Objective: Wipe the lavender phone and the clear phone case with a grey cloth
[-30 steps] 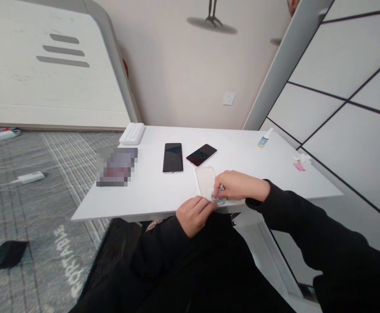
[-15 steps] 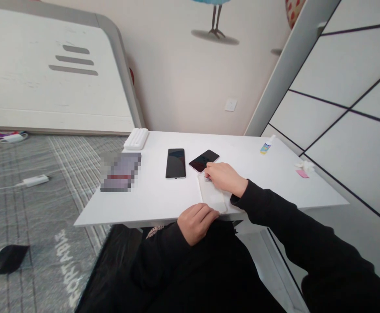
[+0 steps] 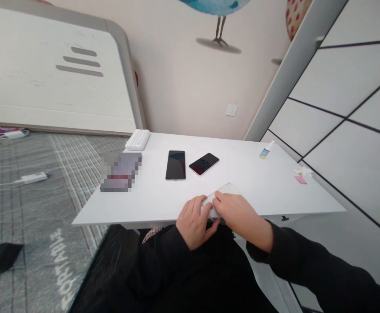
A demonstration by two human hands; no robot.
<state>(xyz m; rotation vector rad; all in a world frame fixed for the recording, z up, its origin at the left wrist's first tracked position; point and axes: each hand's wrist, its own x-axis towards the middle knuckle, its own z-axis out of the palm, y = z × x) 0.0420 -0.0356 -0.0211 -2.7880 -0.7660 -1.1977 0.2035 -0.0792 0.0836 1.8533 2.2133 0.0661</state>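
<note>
Together now, the left hand (image 3: 193,222) and right hand (image 3: 237,213) have drawn the clear phone case (image 3: 223,190) to the counter's (image 3: 274,191) near edge, each grip closed on it, between them; two phones (image 3: 175,165) lie beyond.

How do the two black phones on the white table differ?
The phone on the left lies square to the table edge, while the phone on the right sits turned at an angle. The phone on the left has a thin pale rim; the phone on the right has a pinkish one. Both lie flat with dark, unlit screens facing up.
</note>
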